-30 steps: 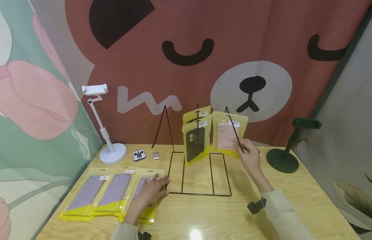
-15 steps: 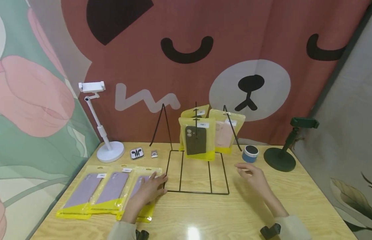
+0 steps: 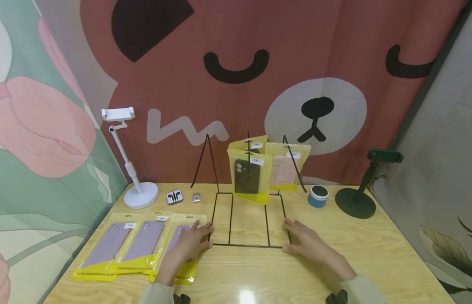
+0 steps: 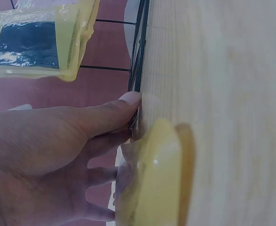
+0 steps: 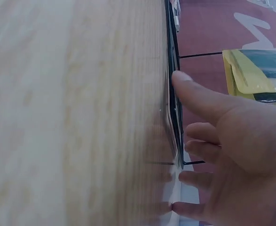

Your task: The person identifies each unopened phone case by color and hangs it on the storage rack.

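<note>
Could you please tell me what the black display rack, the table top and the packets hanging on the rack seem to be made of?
Black display rack: probably thin metal wire with a matte black finish, judging by its slim, straight rods. Table top: light wood or wood-look laminate, with visible grain and a glossy glare spot. Hanging packets: clear and yellow plastic film that catches the light.

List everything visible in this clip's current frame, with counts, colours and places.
Wire display rack: one, black, table centre.
Hanging phone case packs: three, yellow bags; front case black, right one pink, rear one hidden.
Flat phone case packs: three, purple cases in yellow bags, table's left.
White phone stand: one, back left.
Green phone stand: one, back right.
Earphone box: one, white, beside white stand.
Small speaker: one, blue, right of rack.
Table: one, light wood.
Left hand: rests on rightmost flat pack.
Right hand: at rack's front right corner.
</note>
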Demonstrator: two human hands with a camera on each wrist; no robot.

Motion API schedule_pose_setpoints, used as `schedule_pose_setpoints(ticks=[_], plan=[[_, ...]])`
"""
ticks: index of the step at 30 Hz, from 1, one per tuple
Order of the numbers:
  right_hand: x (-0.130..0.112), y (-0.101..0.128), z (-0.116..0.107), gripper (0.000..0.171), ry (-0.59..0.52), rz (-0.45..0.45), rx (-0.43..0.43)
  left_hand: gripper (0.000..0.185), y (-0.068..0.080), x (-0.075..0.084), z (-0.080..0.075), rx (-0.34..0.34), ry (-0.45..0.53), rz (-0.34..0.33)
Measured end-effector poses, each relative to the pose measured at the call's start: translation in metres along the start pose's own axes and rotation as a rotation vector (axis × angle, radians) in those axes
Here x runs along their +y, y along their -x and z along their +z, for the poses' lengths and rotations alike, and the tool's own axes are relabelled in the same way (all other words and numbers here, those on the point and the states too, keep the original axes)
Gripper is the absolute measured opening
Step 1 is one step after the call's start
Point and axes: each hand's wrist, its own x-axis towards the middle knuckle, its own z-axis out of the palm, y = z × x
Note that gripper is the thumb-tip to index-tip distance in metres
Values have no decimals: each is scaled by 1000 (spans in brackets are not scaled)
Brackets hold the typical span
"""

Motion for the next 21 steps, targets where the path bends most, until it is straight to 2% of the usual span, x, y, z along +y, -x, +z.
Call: schedule_pose_setpoints(ticks=[12, 21], plan=[[7, -1, 2, 73, 29, 49, -26, 50, 0, 3, 0, -2, -3, -3], [10, -4, 2, 72, 36, 48, -19, 50, 1, 2, -1, 11, -3, -6]])
